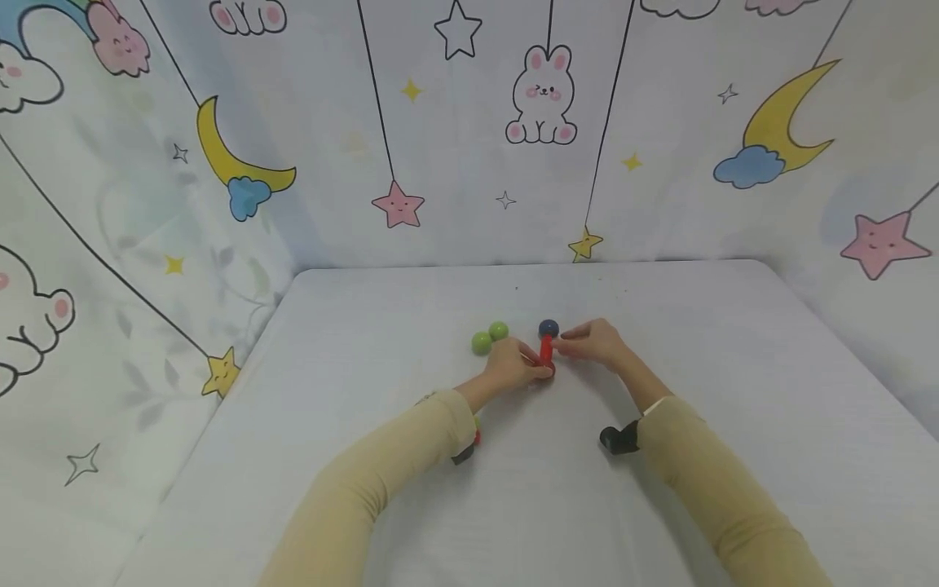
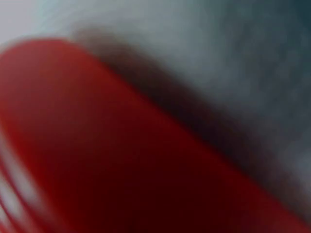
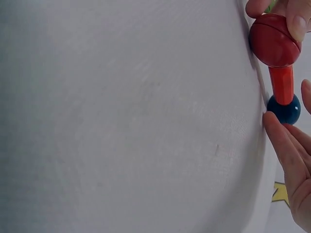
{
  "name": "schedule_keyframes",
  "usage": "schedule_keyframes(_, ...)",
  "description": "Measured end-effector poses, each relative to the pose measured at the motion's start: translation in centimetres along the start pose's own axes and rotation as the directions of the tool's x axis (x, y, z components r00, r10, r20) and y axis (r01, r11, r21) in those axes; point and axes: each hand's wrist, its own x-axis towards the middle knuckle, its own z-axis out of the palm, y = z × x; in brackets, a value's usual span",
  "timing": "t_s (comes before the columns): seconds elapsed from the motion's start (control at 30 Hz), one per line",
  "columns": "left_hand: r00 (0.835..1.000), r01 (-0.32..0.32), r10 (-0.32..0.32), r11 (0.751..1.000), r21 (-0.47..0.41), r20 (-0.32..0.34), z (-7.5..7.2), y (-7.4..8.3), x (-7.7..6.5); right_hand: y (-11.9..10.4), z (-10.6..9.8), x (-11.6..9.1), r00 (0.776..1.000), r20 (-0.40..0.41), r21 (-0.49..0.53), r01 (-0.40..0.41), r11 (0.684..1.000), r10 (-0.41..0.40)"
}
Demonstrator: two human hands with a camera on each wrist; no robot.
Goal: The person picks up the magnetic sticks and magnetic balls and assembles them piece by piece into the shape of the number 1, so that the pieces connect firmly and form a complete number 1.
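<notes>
A red ball (image 3: 275, 46), an orange-red rod (image 1: 546, 349) and a blue ball (image 1: 548, 328) stand in one line, the rod between the balls. My left hand (image 1: 511, 364) pinches the red ball between thumb and fingers. My right hand (image 1: 592, 341) is at the blue ball's end; in the right wrist view its fingers lie fairly straight, a fingertip against or just beside the blue ball, with the thumb apart. Two green balls (image 1: 481, 343) sit beyond my left hand. The left wrist view is filled by a blurred red surface (image 2: 107, 145) very near the camera.
A white-covered table (image 1: 352, 326) lies below, a printed cloth backdrop (image 1: 455, 147) behind it. Beside the right sleeve is a black angular piece (image 1: 619, 439). Black, red and green bits (image 1: 464, 453) show partly under the left sleeve.
</notes>
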Motion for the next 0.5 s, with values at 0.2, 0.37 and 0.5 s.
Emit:
schedule_keyframes(0.2, 1.000, -0.019, 0.019, 1.000, -0.007, -0.005, 0.0, -0.2, 0.1, 0.0, -0.1, -0.6, 0.998, 0.027, -0.042, 0.062, 0.997, -0.061)
schedule_keyframes(0.37, 1.000, -0.021, 0.021, 1.000, -0.006, -0.009, 0.0, -0.2, 0.1, 0.1, -0.1, -1.2, 0.993, 0.050, -0.066, 0.115, 0.991, -0.111)
schedule_keyframes(0.5, 1.000, -0.009, 0.009, 1.000, -0.013, -0.016, 0.0, -0.2, 0.1, 0.0, 0.0, -1.7, 0.987, 0.082, -0.010, 0.138, 0.990, -0.136)
